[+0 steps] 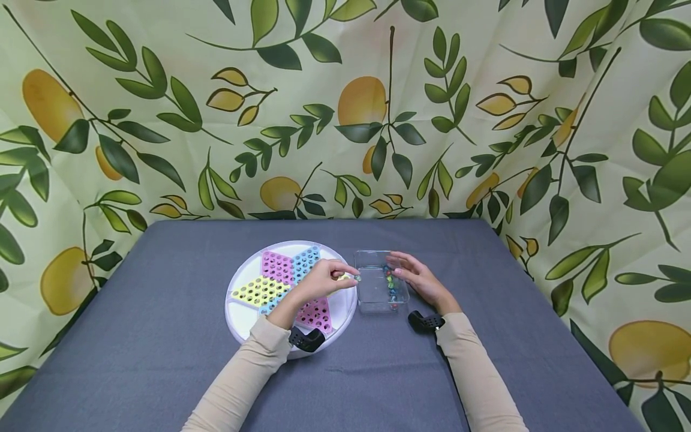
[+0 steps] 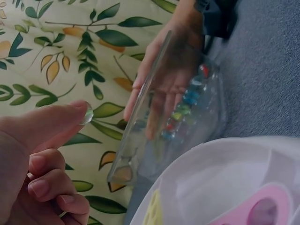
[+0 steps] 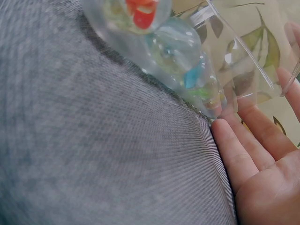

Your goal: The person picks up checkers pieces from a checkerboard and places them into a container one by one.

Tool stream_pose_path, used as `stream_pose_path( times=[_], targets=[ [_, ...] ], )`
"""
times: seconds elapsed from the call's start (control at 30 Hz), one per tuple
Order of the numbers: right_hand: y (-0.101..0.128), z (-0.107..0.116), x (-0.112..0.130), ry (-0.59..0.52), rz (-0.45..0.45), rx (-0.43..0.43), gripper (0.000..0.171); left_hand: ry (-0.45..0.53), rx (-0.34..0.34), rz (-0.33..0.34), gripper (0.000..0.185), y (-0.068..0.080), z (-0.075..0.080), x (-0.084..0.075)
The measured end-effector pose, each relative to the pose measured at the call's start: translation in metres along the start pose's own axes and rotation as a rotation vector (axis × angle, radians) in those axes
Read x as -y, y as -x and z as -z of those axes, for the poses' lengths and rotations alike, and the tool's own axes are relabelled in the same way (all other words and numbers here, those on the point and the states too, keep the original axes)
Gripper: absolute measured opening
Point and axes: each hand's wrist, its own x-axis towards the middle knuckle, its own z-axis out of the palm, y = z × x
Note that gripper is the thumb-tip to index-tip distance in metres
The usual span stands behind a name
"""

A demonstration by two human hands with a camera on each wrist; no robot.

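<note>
In the head view my left hand [image 1: 325,279] is over the right part of a round white Chinese checkers board [image 1: 241,321] with pink, yellow and blue star points. Its thumb and forefinger pinch a clear glass marble [image 2: 88,114], while the other fingers curl in, as the left wrist view shows. A clear plastic box [image 1: 372,294] stands beside the board. Inside, several coloured marbles [image 1: 391,282] are lined up along its right side. My right hand [image 1: 423,281] is at that side, its fingers [image 3: 234,147] fairly straight against the box wall.
A grey cloth covers the table [image 1: 394,366]. Behind and at the sides hangs a leaf-and-fruit patterned curtain [image 1: 302,138]. Each wrist wears a black camera band [image 1: 306,339]. The board's raised rim [image 2: 187,157] comes right up to the box's left side.
</note>
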Motion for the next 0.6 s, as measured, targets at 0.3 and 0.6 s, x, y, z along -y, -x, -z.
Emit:
stream_pose_path(
  times=[0.3, 0.6],
  targets=[
    [0.001, -0.001, 0.001, 0.022, 0.022, 0.008, 0.057, 0.011, -0.038, 0.037, 0.026, -0.001, -0.011, 0.002],
    [0.000, -0.001, 0.001, 0.026, 0.028, 0.003, 0.056, -0.004, -0.031, 0.025, 0.023, -0.002, -0.015, 0.003]
  ],
)
